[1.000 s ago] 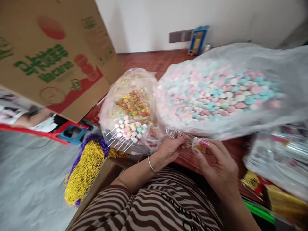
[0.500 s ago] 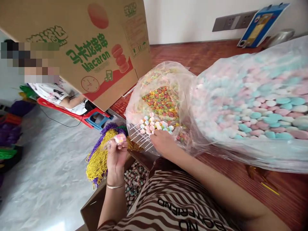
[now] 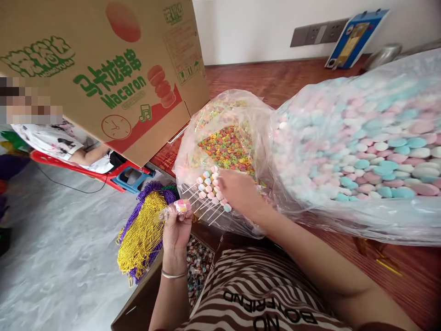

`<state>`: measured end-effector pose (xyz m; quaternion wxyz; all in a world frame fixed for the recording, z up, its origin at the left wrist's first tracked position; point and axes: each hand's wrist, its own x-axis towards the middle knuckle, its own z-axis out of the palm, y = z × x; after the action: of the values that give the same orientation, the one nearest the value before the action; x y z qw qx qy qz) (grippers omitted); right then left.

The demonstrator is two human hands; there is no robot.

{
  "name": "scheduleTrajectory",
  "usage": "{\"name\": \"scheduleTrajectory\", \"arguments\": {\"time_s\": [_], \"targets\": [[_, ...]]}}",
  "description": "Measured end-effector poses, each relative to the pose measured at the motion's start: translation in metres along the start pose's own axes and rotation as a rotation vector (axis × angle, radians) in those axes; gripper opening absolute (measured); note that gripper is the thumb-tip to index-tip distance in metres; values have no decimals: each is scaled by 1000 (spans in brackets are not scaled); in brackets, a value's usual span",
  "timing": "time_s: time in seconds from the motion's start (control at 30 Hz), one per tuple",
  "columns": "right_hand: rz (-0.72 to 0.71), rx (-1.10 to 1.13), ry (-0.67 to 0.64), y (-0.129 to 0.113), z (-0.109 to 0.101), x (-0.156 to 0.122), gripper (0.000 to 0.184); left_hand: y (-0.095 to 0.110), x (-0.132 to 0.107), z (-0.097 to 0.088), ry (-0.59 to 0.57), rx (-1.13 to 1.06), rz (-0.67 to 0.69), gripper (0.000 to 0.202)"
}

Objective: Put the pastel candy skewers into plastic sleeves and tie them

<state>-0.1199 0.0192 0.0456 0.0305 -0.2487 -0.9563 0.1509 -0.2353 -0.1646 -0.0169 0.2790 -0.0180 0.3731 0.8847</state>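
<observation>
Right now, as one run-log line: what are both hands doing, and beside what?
left hand: holds printed wrapper; right hand: at candy skewers, contact unclear; skewers: on bag of colored rings; alongside: bag of pastel candies

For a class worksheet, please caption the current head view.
Left hand holding a printed packet, right hand at candy skewers near bagged multicoloured rings.

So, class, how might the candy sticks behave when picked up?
The candy sticks probably stay stiff: their white shafts look straight. They likely tip candy-end down, since the candies cluster at one end. Being thin, they may feel light.
</observation>
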Motion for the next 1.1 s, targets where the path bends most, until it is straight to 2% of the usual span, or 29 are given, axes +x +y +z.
{"name": "scheduleTrajectory", "arguments": {"time_s": [0.07, 0.1, 0.2, 0.27, 0.33, 0.4, 0.47, 0.53, 0.63, 0.7, 0.87, 1.1], "targets": [[67, 3, 23, 34, -11, -22, 37, -10, 3, 6, -19, 3, -46, 43], [92, 51, 2, 48, -12, -32, 32, -16, 5, 10, -24, 8, -74, 42], [166, 78, -46, 72, -2, -52, 23, -35, 9, 25, -18, 30, -181, 39], [235, 31, -71, 72, 9, -58, 24, -47, 9, 38, 0, 33, -245, 37], [274, 33, 0, 69, 15, -66, 25, -55, 7, 52, -1, 22, -290, 37], [231, 146, 192, 69, 16, -84, 28, -60, 4, 64, -23, 8, -318, 36], [111, 338, 392, 76, 12, -112, 28, -63, 0, 73, -38, 0, -341, 37], [9, 473, 496, 85, 6, -143, 24, -67, -4, 80, -37, 3, -361, 37], [-49, 517, 529, 92, -2, -182, 20, -76, -9, 88, -48, 32, -403, 38], [-53, 506, 553, 91, -4, -197, 19, -83, -14, 93, -71, 64, -433, 40], [-32, 458, 603, 91, -2, -210, 20, -99, -25, 104, -165, 123, -463, 41], [-80, 305, 647, 102, 1, -228, 23, -109, -34, 114, -184, 197, -441, 45]]}}
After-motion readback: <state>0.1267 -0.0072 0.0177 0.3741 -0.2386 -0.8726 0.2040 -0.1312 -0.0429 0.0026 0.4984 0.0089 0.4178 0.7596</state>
